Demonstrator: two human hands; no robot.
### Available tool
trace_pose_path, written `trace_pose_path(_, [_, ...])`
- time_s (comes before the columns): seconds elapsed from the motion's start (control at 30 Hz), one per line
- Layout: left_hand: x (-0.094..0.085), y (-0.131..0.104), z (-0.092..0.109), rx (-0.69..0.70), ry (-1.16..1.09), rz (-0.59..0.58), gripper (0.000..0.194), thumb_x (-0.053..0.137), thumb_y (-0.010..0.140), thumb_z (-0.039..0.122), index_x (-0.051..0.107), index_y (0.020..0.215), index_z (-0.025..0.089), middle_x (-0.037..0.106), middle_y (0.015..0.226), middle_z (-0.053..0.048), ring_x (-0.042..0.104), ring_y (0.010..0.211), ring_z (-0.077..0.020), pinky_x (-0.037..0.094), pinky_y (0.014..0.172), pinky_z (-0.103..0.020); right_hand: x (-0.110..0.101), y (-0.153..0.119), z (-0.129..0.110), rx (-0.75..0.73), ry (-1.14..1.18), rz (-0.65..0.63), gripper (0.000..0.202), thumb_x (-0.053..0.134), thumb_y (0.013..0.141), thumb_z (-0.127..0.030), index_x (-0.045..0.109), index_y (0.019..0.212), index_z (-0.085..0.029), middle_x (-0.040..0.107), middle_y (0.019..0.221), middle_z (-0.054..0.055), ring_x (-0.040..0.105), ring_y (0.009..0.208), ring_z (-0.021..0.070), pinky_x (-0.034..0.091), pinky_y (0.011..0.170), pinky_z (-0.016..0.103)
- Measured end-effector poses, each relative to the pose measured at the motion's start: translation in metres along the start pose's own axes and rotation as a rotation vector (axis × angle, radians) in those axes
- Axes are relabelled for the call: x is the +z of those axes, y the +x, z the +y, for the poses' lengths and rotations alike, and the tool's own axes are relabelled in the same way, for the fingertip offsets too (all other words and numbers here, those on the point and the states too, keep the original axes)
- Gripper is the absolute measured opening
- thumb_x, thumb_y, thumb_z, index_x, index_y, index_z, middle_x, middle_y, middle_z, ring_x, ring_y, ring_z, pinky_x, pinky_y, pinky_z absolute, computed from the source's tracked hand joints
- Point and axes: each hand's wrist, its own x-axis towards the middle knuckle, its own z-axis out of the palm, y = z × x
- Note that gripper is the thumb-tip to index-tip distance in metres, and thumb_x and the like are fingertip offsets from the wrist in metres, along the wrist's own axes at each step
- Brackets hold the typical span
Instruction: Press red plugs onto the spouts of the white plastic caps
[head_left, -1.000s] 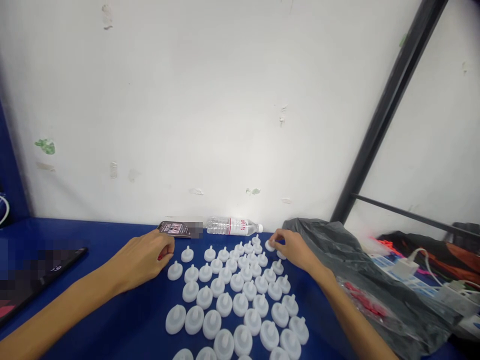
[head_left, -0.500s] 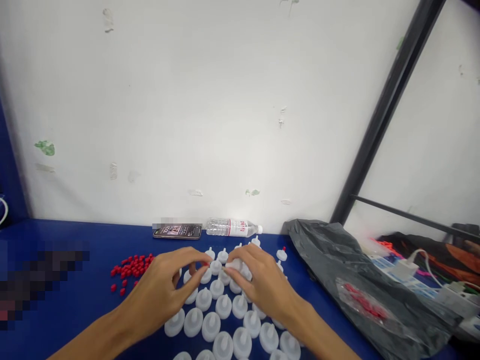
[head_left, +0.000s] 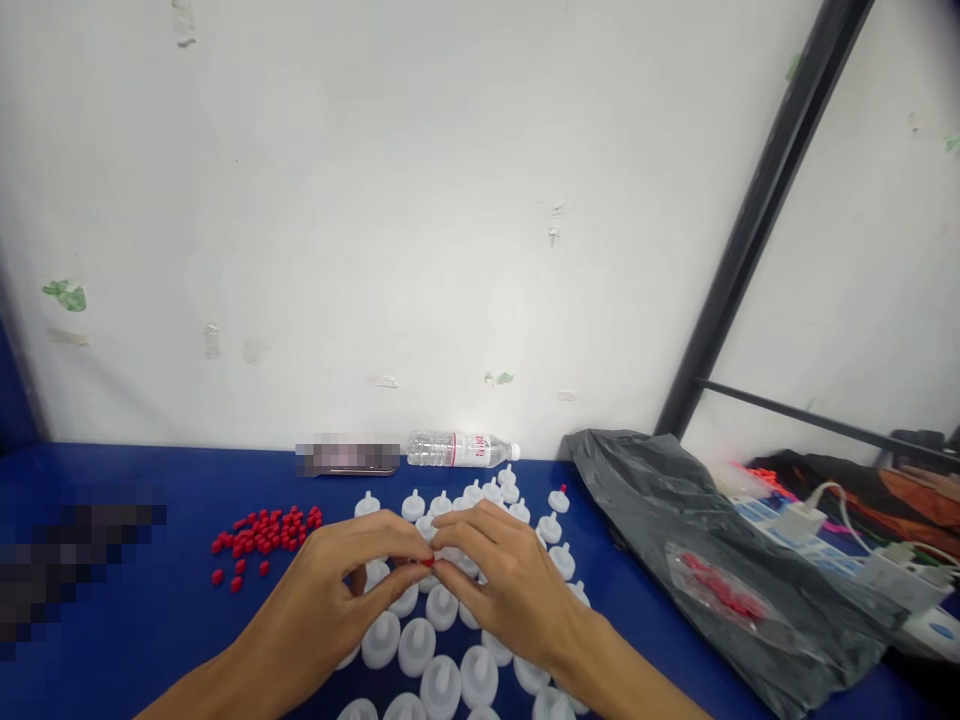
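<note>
My left hand (head_left: 356,575) pinches a small red cap (head_left: 427,561) between thumb and fingertips. Against it, fingertips nearly touching, my right hand (head_left: 499,570) is closed on a white nozzle cap, mostly hidden behind the fingers. Under and around both hands stand many white nozzle caps (head_left: 416,645) with pointed tips. One white nozzle cap (head_left: 559,499) at the right has a red cap on its tip. Left of my left hand lies a loose pile of small red caps (head_left: 266,530).
By the wall lie a clear plastic bottle (head_left: 461,450) on its side and a phone (head_left: 352,458), partly blurred. A grey plastic bag (head_left: 645,490) covers the right side, with a clear packet of red pieces (head_left: 724,585) on it. Farther right are chargers and cables (head_left: 802,515).
My hands have come together, bringing the red cap and the white nozzle cap to the same spot. The view has shifted slightly.
</note>
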Motion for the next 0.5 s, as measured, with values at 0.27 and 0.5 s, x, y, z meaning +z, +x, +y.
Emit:
trace_pose_path(0.27, [-0.002,-0.002,0.008,-0.285,-0.4,-0.134,0.069,0.082,0.08,0.049,0.059,0.143,0.031,0.071,0.13,-0.008,0.07,0.086,-0.0189,0.062,0.08,-0.033,-0.003,0.003,-0.008,-0.188,-0.06,0.149,0.007,0.064,0.101,-0.014,0.064,0.1,-0.02,0.081,0.113,0.0,0.068,0.105,0.0189,0.046,0.092,0.035])
trace_pose_path(0.5, [0.009,-0.005,0.003,-0.256,-0.687,-0.243,0.053,0.084,0.079,0.043,0.072,0.127,0.022,0.079,0.117,-0.01,0.074,0.109,-0.0306,0.059,0.097,-0.042,0.003,0.0,-0.014,-0.235,-0.045,0.174,0.01,0.061,0.101,-0.011,0.064,0.102,-0.02,0.081,0.111,-0.004,0.066,0.105,0.0173,0.041,0.1,0.037])
